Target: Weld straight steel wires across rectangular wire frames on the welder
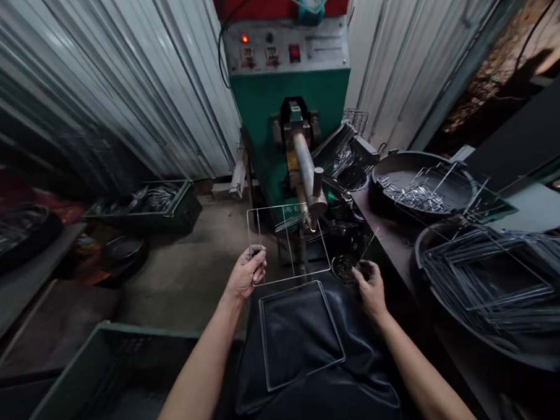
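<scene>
My left hand (248, 273) is closed around the left side of a rectangular wire frame (288, 239), which is held up in front of the machine and has thin inner cross wires. The frame's upper right part lies by the tip of the machine's metal arm (304, 159), where a small bright spot shows. Between the thumb and fingers of my right hand (371, 292) is a short thin wire rod (369, 245), pointing up and right. On the dark apron (304, 339) over my lap rests another rectangular wire frame (334, 325).
The green machine (257, 112) has a lit red lamp (245, 39). At right, a round pan (378, 184) holds small wire pieces and a larger tub (421, 253) holds stacked wire frames. Green crates (104, 329) (180, 205) stand at left.
</scene>
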### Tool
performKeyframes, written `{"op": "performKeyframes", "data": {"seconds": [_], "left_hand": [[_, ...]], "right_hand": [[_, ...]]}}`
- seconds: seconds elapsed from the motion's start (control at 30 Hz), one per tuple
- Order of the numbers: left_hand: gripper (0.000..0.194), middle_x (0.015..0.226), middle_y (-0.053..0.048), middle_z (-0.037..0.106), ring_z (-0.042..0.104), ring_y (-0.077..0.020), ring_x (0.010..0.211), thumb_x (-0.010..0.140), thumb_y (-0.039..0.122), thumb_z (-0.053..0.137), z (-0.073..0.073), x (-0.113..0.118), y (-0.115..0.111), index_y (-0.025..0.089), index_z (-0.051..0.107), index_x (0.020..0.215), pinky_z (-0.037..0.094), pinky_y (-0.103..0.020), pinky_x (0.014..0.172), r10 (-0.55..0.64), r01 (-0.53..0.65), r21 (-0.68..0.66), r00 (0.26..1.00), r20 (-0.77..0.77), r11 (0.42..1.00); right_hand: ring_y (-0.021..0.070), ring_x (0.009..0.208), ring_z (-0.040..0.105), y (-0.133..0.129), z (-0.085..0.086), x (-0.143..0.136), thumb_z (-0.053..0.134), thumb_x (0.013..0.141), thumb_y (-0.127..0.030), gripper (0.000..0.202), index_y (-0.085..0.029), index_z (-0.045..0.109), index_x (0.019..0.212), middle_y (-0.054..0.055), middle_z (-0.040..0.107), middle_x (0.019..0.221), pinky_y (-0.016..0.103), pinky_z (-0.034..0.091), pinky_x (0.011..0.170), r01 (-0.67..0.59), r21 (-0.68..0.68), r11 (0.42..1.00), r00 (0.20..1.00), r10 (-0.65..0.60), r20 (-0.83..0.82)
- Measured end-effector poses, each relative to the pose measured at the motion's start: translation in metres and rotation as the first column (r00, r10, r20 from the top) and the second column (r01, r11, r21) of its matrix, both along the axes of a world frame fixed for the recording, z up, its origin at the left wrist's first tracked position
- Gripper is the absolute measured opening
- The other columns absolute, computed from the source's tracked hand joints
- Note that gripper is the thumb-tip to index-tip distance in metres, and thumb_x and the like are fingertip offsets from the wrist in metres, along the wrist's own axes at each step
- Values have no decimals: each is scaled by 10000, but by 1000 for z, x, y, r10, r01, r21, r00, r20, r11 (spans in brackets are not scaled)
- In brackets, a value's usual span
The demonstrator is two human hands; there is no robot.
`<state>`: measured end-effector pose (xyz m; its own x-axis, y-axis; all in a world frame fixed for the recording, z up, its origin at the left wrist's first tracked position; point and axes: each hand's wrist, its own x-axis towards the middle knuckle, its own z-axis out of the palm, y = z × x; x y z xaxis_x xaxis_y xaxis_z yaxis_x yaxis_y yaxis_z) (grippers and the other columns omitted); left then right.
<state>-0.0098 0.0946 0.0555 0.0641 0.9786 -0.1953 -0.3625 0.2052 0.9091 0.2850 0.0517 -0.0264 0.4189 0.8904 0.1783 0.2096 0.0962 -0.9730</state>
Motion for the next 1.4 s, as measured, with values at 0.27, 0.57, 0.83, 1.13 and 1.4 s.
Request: {"op": "performKeyframes", "data": {"seconds": [0.27,0.57,0.83,1.13,1.4], "left_hand": [[239,484,78,496,259,11,269,667,291,631,1,0,-21,176,489,822,225,-113,293,-116,116,-5,993,-14,993],[256,495,84,474,228,22,264,673,343,628,-8,5,-53,185,483,813,191,-121,298,-102,103,-78,995,20,992],[236,485,89,466,223,20,266,697,333,613,-20,3,-65,185,477,821,194,-120,302,-83,84,-75,996,12,994],[249,466,93,459,227,15,267,689,339,617,-16,4,-69,186,475,826,193,-122,303,-113,112,-90,993,-10,990],[260,488,84,485,232,21,262,669,347,624,-18,6,-74,190,478,815,195,-117,300,-75,75,-114,997,7,991]], "right_hand": [[199,1011,501,-4,107,-22,604,726,-284,526,-204,423,1213,94,502,1122,329,420,836,-722,-111,683,492,619,613],[224,1063,459,-34,100,-34,609,710,-254,710,-187,253,1320,134,389,1227,333,407,849,-746,-434,506,181,780,599],[232,1014,507,-45,96,-39,538,767,-199,609,-182,273,1315,159,376,1258,367,427,833,-644,-522,559,181,774,606],[218,1000,522,-45,102,-41,569,741,-175,580,-167,338,1274,144,436,1196,326,433,831,-660,-521,541,198,794,574],[216,875,581,-55,106,-42,515,781,-193,512,-173,351,1266,159,440,1209,319,469,705,-565,-537,626,150,718,679]]}}
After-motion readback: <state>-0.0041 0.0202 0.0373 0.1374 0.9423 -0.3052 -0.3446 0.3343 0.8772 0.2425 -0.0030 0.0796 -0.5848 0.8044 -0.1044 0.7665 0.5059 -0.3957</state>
